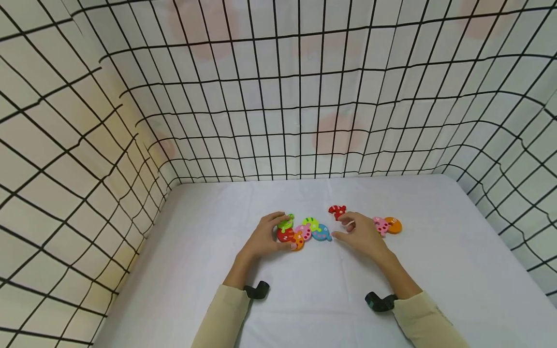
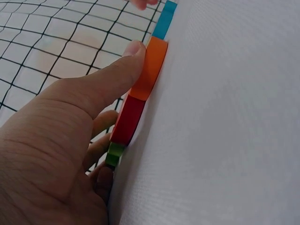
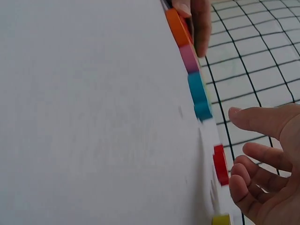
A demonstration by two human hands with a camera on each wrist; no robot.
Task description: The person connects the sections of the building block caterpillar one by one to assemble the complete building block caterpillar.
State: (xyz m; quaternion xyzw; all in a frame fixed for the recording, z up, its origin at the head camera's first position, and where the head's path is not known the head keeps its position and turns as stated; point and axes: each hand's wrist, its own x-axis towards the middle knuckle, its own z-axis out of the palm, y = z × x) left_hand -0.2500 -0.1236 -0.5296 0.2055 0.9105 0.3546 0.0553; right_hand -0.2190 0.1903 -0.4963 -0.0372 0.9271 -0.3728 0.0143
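Currently, red piece lies just forward-left of right hand, the nearer one, part-spread and empty, while left hand grips chain by its left end.

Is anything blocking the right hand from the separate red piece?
Nothing visible is. The right hand is close beside the red piece, and the right wrist view shows no other piece between them. The nearby blue piece lies left of that gap.

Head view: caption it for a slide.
Left hand holding adjoining puzzle pieces, right hand beside a striped red piece.
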